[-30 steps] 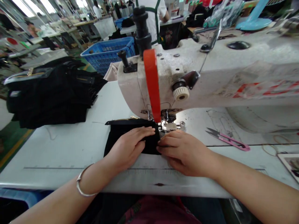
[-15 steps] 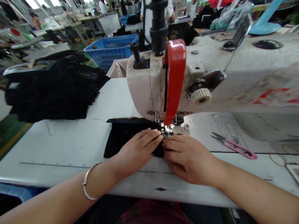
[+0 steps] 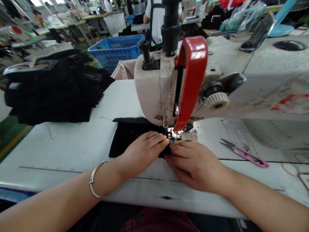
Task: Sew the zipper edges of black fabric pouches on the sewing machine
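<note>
A black fabric piece [image 3: 123,138] with a zipper [image 3: 131,118] along its far edge lies on the white sewing table, its right side at the presser foot [image 3: 173,133] of a sewing machine [image 3: 147,87]. Flat on top of the fabric, with fingers stretched toward the foot, rests my left hand [image 3: 141,153]. My right hand [image 3: 196,166] is closed at the fabric's near right corner, thumb tucked below the bent fingers. Its fingertips hide that corner.
Pink-handled thread snips [image 3: 245,154] lie right of my right hand. A stack of black fabric pieces [image 3: 50,90] sits on the table's far left. Behind the table stands a blue plastic basket [image 3: 116,51]; farther back is a person in a white top [image 3: 158,24].
The fabric has slid a little away from me at the presser foot, with both hands staying on it. My view has shifted slightly, so the machine appears farther right.
</note>
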Available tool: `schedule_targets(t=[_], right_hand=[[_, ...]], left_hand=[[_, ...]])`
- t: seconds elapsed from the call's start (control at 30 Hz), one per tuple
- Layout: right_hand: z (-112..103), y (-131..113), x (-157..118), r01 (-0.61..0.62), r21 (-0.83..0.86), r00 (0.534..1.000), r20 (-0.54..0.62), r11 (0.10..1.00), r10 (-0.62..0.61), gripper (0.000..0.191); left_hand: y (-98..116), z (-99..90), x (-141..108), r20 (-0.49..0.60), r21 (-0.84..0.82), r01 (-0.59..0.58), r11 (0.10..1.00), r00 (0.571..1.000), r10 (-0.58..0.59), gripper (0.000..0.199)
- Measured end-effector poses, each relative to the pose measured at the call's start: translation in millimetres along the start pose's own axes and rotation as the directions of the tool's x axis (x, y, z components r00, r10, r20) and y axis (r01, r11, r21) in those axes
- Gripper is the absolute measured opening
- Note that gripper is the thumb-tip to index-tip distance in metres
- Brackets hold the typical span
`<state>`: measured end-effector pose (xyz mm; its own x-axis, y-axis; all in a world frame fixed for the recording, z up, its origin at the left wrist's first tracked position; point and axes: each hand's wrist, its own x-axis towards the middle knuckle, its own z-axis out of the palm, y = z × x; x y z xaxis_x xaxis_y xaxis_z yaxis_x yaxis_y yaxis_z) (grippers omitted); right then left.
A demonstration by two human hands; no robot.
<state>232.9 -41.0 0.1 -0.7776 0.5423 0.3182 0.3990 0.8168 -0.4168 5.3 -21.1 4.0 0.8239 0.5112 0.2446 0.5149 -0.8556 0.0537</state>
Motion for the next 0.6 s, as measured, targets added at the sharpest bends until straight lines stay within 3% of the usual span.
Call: schedule_targets(t=[0.1,0.4,0.6], right_hand=[[0.5,-0.6,-0.6,-0.001,-0.009,1.0,-0.01,1.0,0.001,0.025],[2.4,-2.8,0.9,-0.004,-0.063,1.0,-0.03,0.998,0.002,0.025],[-3.9,1.5,-3.0,0.027,0.001,0.999,-0.024,1.0,-0.027,0.027]], left_hand=[[-1.2,3.5,-1.6,0.054,0.019,-0.02,1.0,0.998,0.019,0.031],[-9.3,3.1,3.4,0.055,0.067,-0.057,0.996,0.997,0.053,0.034],[-7.9,-2.4,-2.1,-0.028,-0.032,-0.029,0.999,0.999,0.028,0.025]])
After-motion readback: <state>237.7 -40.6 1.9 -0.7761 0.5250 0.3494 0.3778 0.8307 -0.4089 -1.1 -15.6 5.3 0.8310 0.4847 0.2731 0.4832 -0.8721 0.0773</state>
